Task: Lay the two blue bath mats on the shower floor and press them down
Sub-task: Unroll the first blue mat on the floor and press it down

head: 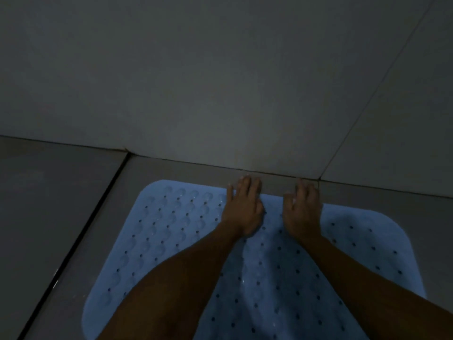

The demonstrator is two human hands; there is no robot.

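Observation:
A blue bath mat [171, 231] with rows of small holes and round bumps lies flat on the grey tiled shower floor [61, 204]. It reaches from the lower edge of the view up to near the wall. Whether it is one mat or two joined side by side I cannot tell in the dim light. My left hand [242, 207] lies palm down on the mat's far edge, fingers straight and reaching onto the tile. My right hand [302, 207] lies flat beside it, fingers straight toward the wall. My forearms hide the middle of the mat.
A grey tiled wall [220, 82] rises just beyond my fingertips. A dark groove [81, 229] runs diagonally across the floor left of the mat. Bare tile shows to the left and at the far right of the mat.

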